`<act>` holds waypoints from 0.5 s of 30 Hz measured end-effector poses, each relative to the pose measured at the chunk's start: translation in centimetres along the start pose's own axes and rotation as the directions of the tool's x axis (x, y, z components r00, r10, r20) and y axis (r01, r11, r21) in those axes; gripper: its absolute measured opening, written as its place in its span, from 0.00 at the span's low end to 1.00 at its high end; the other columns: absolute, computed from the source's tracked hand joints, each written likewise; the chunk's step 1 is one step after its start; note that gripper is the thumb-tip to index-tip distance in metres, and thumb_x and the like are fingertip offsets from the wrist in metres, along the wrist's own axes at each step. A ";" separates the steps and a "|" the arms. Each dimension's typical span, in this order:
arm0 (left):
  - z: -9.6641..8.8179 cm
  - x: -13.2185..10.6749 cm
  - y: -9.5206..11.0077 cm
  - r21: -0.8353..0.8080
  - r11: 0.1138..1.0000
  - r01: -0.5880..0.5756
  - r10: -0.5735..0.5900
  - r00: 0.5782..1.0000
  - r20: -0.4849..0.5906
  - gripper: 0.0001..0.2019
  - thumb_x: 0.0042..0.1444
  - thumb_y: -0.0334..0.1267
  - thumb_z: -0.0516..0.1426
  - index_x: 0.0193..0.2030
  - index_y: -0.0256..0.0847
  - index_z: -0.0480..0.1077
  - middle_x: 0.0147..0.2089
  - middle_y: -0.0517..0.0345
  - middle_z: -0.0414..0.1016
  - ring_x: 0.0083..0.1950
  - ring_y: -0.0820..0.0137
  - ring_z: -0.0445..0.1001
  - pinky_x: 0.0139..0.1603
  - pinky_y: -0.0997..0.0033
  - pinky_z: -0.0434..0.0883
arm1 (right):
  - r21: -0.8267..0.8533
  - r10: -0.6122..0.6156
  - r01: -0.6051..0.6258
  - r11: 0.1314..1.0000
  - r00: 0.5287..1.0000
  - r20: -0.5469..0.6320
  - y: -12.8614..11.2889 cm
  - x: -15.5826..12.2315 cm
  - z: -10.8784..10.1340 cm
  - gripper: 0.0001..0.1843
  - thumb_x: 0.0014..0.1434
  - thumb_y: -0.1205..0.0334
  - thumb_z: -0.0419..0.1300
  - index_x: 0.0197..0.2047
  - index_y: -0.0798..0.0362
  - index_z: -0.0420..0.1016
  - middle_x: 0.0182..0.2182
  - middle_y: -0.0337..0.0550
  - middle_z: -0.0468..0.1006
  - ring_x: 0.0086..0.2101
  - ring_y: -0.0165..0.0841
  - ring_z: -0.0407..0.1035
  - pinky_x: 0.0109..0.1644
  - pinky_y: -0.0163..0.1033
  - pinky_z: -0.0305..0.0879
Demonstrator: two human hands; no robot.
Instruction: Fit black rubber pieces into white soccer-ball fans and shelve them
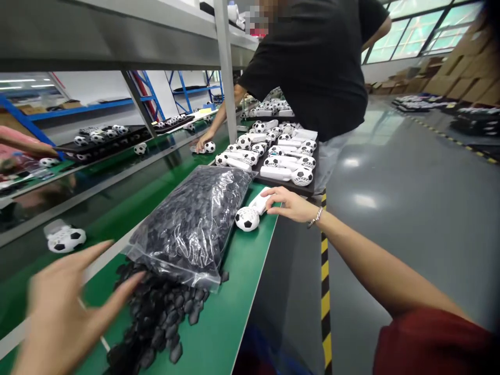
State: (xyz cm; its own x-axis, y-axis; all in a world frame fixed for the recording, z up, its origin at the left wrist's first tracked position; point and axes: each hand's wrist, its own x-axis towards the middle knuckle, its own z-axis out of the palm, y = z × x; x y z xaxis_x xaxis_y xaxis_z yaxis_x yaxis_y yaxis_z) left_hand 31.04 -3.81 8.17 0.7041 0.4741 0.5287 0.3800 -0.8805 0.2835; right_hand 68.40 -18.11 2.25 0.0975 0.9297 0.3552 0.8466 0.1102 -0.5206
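My right hand (pixel 291 204) is closed on the handle end of a white handheld fan with a soccer-ball head (pixel 247 219), which lies at the edge of the green bench. My left hand (pixel 64 307), blurred, is held open above the near bench with thumb and fingers apart and nothing between them. Just beyond it, another soccer-ball fan (pixel 67 238) rests on the conveyor belt. Between my hands lies a clear plastic bag (pixel 191 219) full of small black pieces. Loose black pieces (pixel 164 317) spill from its near end onto the bench.
Several soccer-ball fans fill a black tray (pixel 269 179) past the bag. A co-worker in a black shirt (pixel 308 67) leans over the line, one hand (pixel 205 139) at a fan on the belt. A metal post (pixel 226 73) and overhead shelf (pixel 117 39) stand near.
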 end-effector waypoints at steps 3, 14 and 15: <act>5.1 4.0 4.1 0.027 0.988 -0.149 0.140 0.968 0.210 0.30 0.47 0.49 0.58 0.57 0.48 0.56 0.51 0.55 0.66 0.54 0.54 0.61 0.53 0.50 0.61 | 0.066 0.018 -0.018 0.998 1.000 -0.008 0.2 -0.9 -0.3 0.08 0.55 0.57 0.56 0.32 0.52 0.71 0.47 0.48 0.67 0.49 0.38 0.61 0.55 0.50 0.55; 16.1 11.4 10.1 0.019 0.970 -0.241 0.215 0.896 0.388 0.22 0.39 0.41 0.61 0.42 0.36 0.65 0.38 0.48 0.71 0.47 0.54 0.66 0.60 0.47 0.44 | 0.095 0.032 -0.020 0.995 0.991 -0.130 -3.5 -5.1 -2.7 0.06 0.57 0.60 0.53 0.32 0.51 0.70 0.47 0.46 0.67 0.47 0.36 0.64 0.50 0.45 0.61; 15.1 11.1 10.1 0.008 0.976 -0.219 0.199 0.902 0.383 0.21 0.40 0.41 0.60 0.42 0.37 0.64 0.38 0.49 0.71 0.45 0.56 0.67 0.59 0.48 0.49 | 0.107 0.028 -0.011 0.994 0.988 -0.155 -3.9 -5.2 -2.8 0.05 0.57 0.60 0.54 0.32 0.50 0.69 0.46 0.46 0.67 0.46 0.36 0.64 0.50 0.44 0.62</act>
State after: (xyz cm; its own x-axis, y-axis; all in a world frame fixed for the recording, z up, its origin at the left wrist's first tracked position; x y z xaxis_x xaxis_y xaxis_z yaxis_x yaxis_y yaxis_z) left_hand 51.77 -7.39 4.80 0.9405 0.2527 0.2272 0.2213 -0.9628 0.1548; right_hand 66.05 -24.33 4.56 0.2005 0.8668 0.4565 0.7849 0.1367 -0.6043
